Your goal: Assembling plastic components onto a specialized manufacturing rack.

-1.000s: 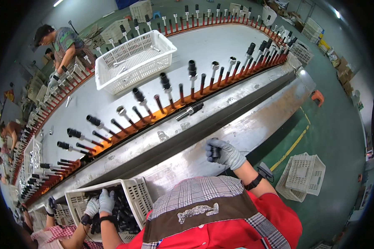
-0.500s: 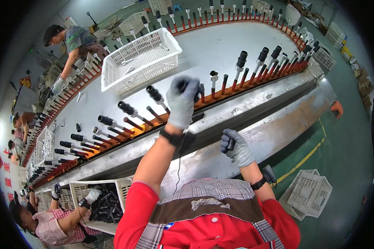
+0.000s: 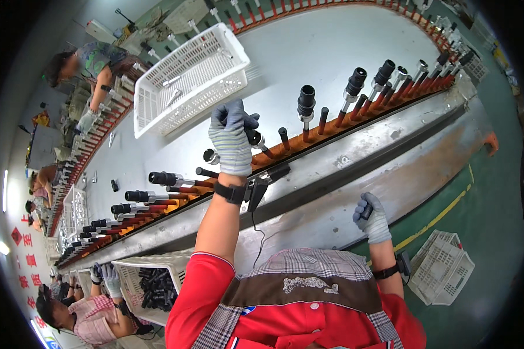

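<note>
My left hand (image 3: 232, 139), in a white glove with grey fingers, is raised over the near row of pegs with its fingers curled. What lies inside them is hidden. Just beside its thumb, a metal socket with a black sleeve (image 3: 253, 137) stands on a peg. Another metal socket (image 3: 211, 156) shows next to the palm, partly covered. Lower right, over the bare metal edge, my right hand (image 3: 374, 221) is closed around a short black plastic sleeve (image 3: 365, 212). Along the row, a black-topped socket (image 3: 306, 103) sits on a peg, with a bare dark peg (image 3: 323, 121) beside it.
A white perforated basket (image 3: 192, 81) holding a few metal sockets stands on the grey table (image 3: 308, 52). Left of me, a crate (image 3: 174, 269) contains black sleeves. Stacked white crates (image 3: 442, 270) rest on the green floor. Co-workers (image 3: 90, 317) work along the left side.
My right hand has moved right and slightly down with its black sleeve. My left hand has shifted slightly left. The view has turned, and the nearby co-worker's hand has left the crate.
</note>
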Demonstrator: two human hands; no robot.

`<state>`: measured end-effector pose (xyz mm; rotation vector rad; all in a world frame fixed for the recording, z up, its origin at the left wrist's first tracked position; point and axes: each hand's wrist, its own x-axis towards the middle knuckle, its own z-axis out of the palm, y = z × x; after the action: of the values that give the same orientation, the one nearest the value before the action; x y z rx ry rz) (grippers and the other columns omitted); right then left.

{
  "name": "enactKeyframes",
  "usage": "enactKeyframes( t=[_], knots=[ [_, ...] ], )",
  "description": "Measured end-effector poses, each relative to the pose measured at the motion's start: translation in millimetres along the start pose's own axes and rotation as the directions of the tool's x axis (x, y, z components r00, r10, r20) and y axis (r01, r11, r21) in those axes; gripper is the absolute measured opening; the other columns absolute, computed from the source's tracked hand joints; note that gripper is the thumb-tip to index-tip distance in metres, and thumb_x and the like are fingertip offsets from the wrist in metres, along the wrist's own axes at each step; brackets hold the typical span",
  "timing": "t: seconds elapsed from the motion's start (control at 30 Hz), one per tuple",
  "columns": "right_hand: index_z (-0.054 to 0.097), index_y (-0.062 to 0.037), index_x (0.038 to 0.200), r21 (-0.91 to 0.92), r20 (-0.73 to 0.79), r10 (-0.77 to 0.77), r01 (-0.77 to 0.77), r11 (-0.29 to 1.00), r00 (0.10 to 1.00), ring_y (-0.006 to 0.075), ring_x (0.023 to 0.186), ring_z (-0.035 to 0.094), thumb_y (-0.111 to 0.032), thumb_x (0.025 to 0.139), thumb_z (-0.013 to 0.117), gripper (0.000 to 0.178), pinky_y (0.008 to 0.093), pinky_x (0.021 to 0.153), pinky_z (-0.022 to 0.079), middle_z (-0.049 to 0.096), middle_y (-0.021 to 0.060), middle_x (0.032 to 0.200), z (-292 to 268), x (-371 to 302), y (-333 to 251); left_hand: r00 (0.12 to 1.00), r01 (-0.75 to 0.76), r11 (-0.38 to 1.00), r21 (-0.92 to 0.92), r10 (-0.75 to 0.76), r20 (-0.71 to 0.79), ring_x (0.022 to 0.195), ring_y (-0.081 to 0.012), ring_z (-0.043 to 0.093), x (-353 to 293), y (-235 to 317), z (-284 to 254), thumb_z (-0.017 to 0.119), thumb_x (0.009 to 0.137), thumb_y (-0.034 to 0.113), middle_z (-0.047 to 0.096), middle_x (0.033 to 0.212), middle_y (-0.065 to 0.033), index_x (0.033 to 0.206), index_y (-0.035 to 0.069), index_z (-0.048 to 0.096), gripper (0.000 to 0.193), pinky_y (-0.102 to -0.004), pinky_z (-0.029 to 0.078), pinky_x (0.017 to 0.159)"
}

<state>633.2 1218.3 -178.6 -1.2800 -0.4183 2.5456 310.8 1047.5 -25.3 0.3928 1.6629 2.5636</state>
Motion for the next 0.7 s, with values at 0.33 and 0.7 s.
enactKeyframes(
  t=[0.33,0.7],
  knots=[
    [0.061,-0.0184,0.088,-0.221,0.098,0.040,-0.018,0.975,0.994,0.0128,0.054,0.054,-0.027,0.081,0.071,0.014,0.0293,0.049,0.044,0.055,-0.0037,0.064,55,72,-56,0.961,-0.194,0.916,0.351,0.249,-0.117,0.050,-0.0076,0.055,-11,-22,4,0.069,0.088,0.020,0.058,0.061,-0.0039,0.086,0.005,0.055,0.020,-0.0201,0.040,0.043],
    [0.061,-0.0152,0.090,-0.230,0.022,0.130,-0.122,0.966,0.991,0.0120,0.054,0.053,-0.021,0.085,0.067,0.010,0.0291,0.050,0.045,0.058,-0.0024,0.066,33,108,12,0.953,-0.101,0.944,0.315,0.183,-0.241,0.049,-0.0112,0.057,-6,-62,-79,0.066,0.088,0.015,0.056,0.056,-0.0050,0.087,0.006,0.055,0.014,-0.0219,0.042,0.043]
  ],
)
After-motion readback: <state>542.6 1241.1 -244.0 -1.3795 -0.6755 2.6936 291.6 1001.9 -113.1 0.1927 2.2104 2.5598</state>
